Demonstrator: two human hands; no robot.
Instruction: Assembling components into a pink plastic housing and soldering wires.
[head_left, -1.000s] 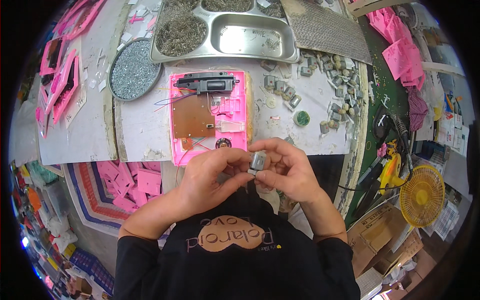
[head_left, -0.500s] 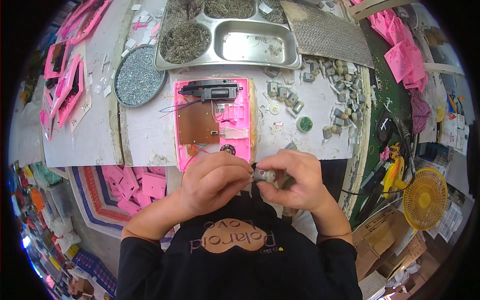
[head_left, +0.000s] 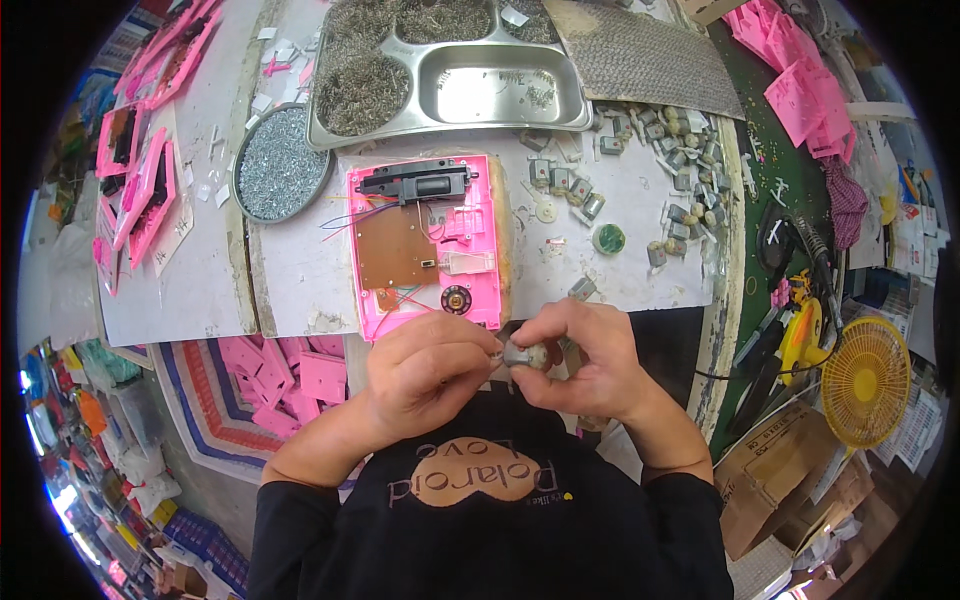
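In front of my chest, my right hand (head_left: 592, 362) pinches a small silver motor (head_left: 526, 355) between thumb and fingers. My left hand (head_left: 428, 368) is closed in a pinch against the motor's left end. Whatever is between its fingertips is too small and covered to name. Just beyond both hands lies a pink plastic housing (head_left: 475, 297). Inside it are a brown circuit board (head_left: 392, 248), a black mechanism (head_left: 418, 183) along the far side, loose thin wires, and a round dark part (head_left: 456, 299) near my left knuckles.
Many similar motors (head_left: 680, 160) lie at the right of the table, near a green round piece (head_left: 608, 239). A steel compartment tray (head_left: 440, 125) of springs stands at the back, beside a bowl of screws (head_left: 280, 165). Pink panels (head_left: 270, 375) fill a striped bag below left.
The motor has turned slightly in my right fingers, and both hands stay together at nearly the same place. The whole view has shifted a little.
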